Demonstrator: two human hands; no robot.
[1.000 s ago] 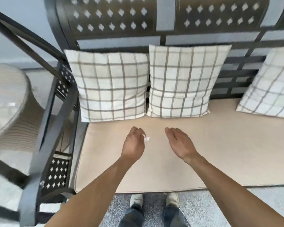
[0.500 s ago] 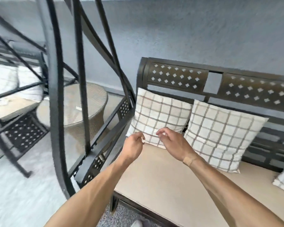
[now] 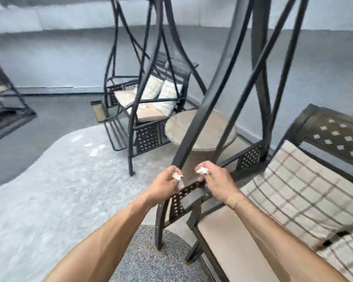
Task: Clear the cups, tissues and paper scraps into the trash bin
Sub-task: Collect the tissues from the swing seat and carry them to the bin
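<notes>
My left hand [image 3: 165, 184] is closed around a small white paper scrap [image 3: 177, 176] that sticks out past the fingertips. My right hand [image 3: 216, 181] pinches a second crumpled white scrap [image 3: 201, 170]. Both hands hover side by side above the armrest of the near swing bench [image 3: 189, 192]. Several white paper scraps [image 3: 94, 147] lie on the pale rug by the far swing. More white scraps [image 3: 144, 107] rest on the far swing's seat cushion. A cup-like object [image 3: 99, 112] sits on that swing's side shelf. No trash bin is in view.
The near swing's dark metal frame bars [image 3: 208, 102] rise just beyond my hands. A round wicker table with a glass top [image 3: 204, 129] stands between the two swings. Checked pillows [image 3: 302, 192] lean on the near bench at right. Pale rug [image 3: 49, 190] covers the floor left.
The view has swung left from the bench cushion toward the room. My hands came together, and now each holds a white scrap where before only the left one did.
</notes>
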